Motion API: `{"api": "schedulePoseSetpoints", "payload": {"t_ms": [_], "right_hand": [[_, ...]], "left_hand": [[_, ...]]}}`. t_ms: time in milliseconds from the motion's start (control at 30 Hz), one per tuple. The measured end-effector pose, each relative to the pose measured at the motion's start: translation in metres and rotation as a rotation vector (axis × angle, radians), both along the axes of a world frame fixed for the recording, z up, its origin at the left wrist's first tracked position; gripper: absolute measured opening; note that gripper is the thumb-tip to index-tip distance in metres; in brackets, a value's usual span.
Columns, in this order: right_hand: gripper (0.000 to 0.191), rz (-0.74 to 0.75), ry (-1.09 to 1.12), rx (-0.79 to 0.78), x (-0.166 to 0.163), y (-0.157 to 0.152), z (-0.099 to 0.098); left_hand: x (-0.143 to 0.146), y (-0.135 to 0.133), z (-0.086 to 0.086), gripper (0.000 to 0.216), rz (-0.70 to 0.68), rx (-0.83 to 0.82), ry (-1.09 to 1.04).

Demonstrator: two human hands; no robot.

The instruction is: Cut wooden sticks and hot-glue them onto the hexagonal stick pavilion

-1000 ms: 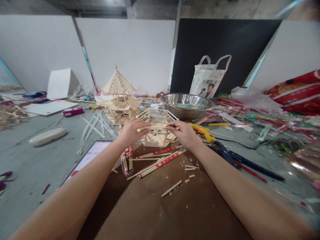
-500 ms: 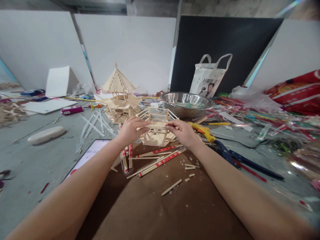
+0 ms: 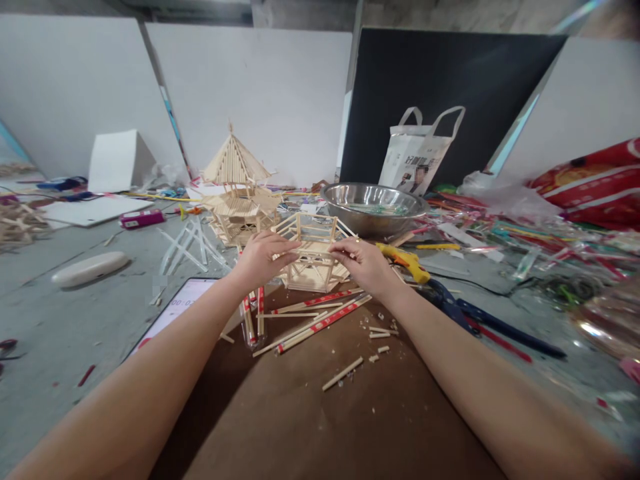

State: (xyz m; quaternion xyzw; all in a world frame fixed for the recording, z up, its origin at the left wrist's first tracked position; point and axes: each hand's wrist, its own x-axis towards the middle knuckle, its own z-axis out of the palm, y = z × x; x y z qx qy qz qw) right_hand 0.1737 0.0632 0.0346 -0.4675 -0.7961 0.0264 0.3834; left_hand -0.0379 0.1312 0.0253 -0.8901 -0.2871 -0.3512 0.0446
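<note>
In the head view, one stick frame [image 3: 317, 279] stands at the far part of the brown sheet [image 3: 300, 427], pale, angular and open-topped, with thin railings. Two hands hold its near rail [image 3: 315, 252]: the left hand [image 3: 260, 257] pinches its left end, the right hand [image 3: 367, 265] its right. Farther left stands one roofed model [image 3: 237, 163]; farther right, one steel bowl [image 3: 350, 224].

Stick frame [image 3: 317, 275]: ends at its 9 and 3 o'clock covered by left hand [image 3: 260, 259] and right hand [image 3: 364, 265], pinched spots too small to make out | phone [image 3: 176, 308], 8 o'clock: lower part behind left forearm [image 3: 170, 373] | red bag [image 3: 600, 190], 3 o'clock: cut by picture edge | right forearm [image 3: 465, 380], 4 o'clock: elbow end blurred | basin [image 3: 375, 227], 2 o'clock: contents indistinct
</note>
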Motion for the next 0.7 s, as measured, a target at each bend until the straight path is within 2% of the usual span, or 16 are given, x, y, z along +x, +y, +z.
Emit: {"api": "schedulePoseSetpoints", "payload": {"t_ms": [400,700], "right_hand": [[0.021,-0.104,-0.169,0.035,-0.003,-0.004,0.002],[0.027,-0.280,-0.454,0.190,-0.008,-0.012,-0.004]], "left_hand": [[-0.001,-0.001,0.000,0.026,0.007,0.026,-0.001],[0.000,-0.003,0.001,0.027,0.028,0.057,0.013]]}}
